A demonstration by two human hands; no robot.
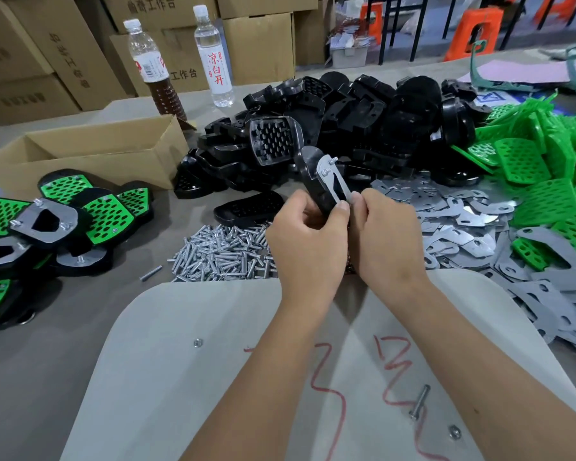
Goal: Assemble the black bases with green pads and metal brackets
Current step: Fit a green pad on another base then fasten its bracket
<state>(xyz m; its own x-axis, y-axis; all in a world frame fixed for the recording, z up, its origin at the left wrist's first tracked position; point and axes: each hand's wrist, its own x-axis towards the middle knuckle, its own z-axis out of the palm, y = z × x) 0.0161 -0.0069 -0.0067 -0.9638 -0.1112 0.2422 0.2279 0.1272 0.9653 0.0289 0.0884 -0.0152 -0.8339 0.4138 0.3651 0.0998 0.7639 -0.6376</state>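
My left hand [308, 237] and my right hand [384, 234] together hold a black base [310, 174] raised on edge above the table. A metal bracket [333, 181] lies against its face, with screw ends poking out near the top. My fingertips pinch the bracket's lower end. Behind it sits a heap of black bases [363, 118]. Green pads [539, 181] are piled at the right, loose metal brackets [463, 221] in front of them, and screws [226, 254] in a pile just left of my hands. Finished assemblies [57, 221] lie at the left.
An open cardboard box [90, 151] stands at the back left, two bottles [213, 54] behind it, with stacked cartons beyond. A pale board [213, 361] with red scribbles covers the near table; a loose screw [419, 402] and a nut [198, 343] lie on it.
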